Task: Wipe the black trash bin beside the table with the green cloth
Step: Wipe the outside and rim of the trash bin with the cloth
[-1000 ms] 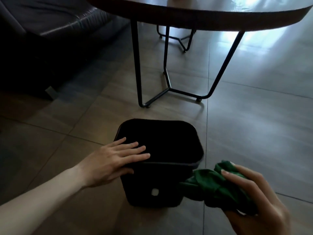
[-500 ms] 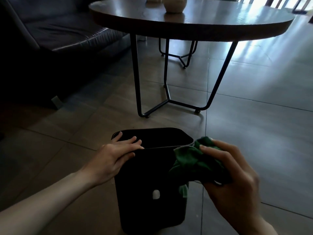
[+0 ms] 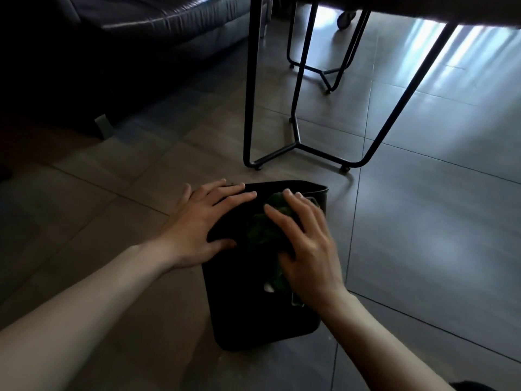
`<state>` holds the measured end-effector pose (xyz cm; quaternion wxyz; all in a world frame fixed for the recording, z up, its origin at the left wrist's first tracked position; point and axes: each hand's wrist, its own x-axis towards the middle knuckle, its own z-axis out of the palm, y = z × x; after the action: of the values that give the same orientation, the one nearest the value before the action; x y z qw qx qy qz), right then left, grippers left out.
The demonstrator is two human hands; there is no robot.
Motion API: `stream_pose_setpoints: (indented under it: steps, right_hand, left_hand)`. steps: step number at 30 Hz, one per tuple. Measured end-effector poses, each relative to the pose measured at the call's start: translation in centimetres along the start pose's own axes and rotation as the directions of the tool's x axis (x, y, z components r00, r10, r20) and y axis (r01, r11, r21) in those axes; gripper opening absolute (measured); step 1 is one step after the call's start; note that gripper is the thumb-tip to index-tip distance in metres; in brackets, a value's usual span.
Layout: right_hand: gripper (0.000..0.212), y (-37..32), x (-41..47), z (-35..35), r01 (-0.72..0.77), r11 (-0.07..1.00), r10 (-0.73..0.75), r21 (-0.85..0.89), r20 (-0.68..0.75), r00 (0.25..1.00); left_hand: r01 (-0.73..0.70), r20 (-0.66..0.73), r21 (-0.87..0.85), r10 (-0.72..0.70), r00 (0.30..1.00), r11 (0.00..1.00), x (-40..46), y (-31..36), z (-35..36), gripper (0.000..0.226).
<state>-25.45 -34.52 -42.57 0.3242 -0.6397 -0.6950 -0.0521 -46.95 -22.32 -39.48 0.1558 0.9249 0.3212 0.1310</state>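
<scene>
The black trash bin point(image 3: 248, 311) leans away from me on the tiled floor, its near side wall facing up. My left hand point(image 3: 205, 224) lies flat on the bin's upper left side near the rim, fingers spread. My right hand point(image 3: 307, 249) presses the green cloth point(image 3: 263, 230) against the bin's side wall. The cloth is bunched and mostly hidden under the palm and fingers. A small white mark shows on the bin just below the cloth.
Thin black metal table legs point(image 3: 249, 88) stand just beyond the bin, with the table edge point(image 3: 423, 9) at the top. A dark leather sofa point(image 3: 135, 29) fills the upper left. Bare grey floor tiles point(image 3: 437, 221) stretch to the right.
The bin has tipped away from me. My right hand moved the cloth from the rim's right corner onto the side wall. My left hand slid lower onto the bin's side.
</scene>
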Motion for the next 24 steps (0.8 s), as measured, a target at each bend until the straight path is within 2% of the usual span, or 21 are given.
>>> stream_pose_setpoints:
  steps: [2, 6, 9, 11, 12, 14, 16, 19, 21, 23, 24]
  right_hand:
    - [0.074, -0.2, -1.3, 2.0, 0.024, 0.998, -0.019, -0.049, 0.104, 0.994]
    - [0.095, -0.3, -5.9, 4.4, 0.128, 0.992, -0.12, -0.006, 0.298, 0.947]
    - [0.091, -0.4, -9.5, 5.5, 0.208, 0.978, -0.183, -0.027, 0.372, 0.91]
    - [0.092, -0.2, -10.7, 6.0, 0.257, 0.96, -0.192, -0.107, 0.411, 0.891]
    - [0.086, -0.1, -10.7, 6.0, 0.289, 0.947, -0.209, -0.144, 0.407, 0.889]
    - [0.064, 0.5, -9.8, 5.8, 0.338, 0.927, -0.266, -0.164, 0.348, 0.899]
    - [0.051, 1.2, -7.5, 4.9, 0.295, 0.943, -0.253, -0.155, 0.243, 0.937]
    - [0.059, 2.3, -1.7, 2.8, -0.021, 0.996, 0.024, -0.086, 0.026, 0.999]
    - [0.061, 3.0, 2.5, 1.2, -0.216, 0.976, 0.216, 0.015, -0.148, 0.965]
    - [0.061, 3.2, 4.9, 0.3, -0.277, 0.956, 0.294, 0.098, -0.258, 0.921]
    - [0.061, 2.9, 5.1, 0.4, -0.261, 0.959, 0.282, 0.111, -0.266, 0.922]
  left_hand:
    - [0.017, -0.002, -0.03, -0.017, 1.0, 0.999, 0.2, -0.3, 0.0, 0.091]
    - [0.088, 0.004, -0.083, -0.088, 0.996, 0.993, 0.7, -1.1, -0.3, 0.088]
    - [0.105, 0.006, -0.1, -0.105, 0.994, 0.989, 1.1, -1.3, -0.4, 0.089]
    - [0.1, 0.006, -0.105, -0.1, 0.995, 0.989, 1.2, -1.3, -0.2, 0.09]
    - [0.095, 0.006, -0.108, -0.095, 0.995, 0.99, 1.2, -1.3, -0.2, 0.09]
    - [0.1, 0.005, -0.111, -0.1, 0.995, 0.989, 1.2, -1.4, -0.2, 0.09]
    - [0.116, 0.008, -0.118, -0.116, 0.993, 0.986, 1.2, -1.6, -0.2, 0.091]
    - [0.118, 0.001, -0.134, -0.119, 0.993, 0.984, 1.1, -1.5, -0.1, 0.093]
    - [0.102, 0.001, -0.14, -0.103, 0.995, 0.985, 1.0, -1.2, 0.0, 0.094]
    - [0.084, 0.006, -0.143, -0.084, 0.996, 0.986, 1.0, -0.9, 0.1, 0.094]
    - [0.079, 0.005, -0.143, -0.079, 0.997, 0.987, 1.1, -0.9, 0.1, 0.094]
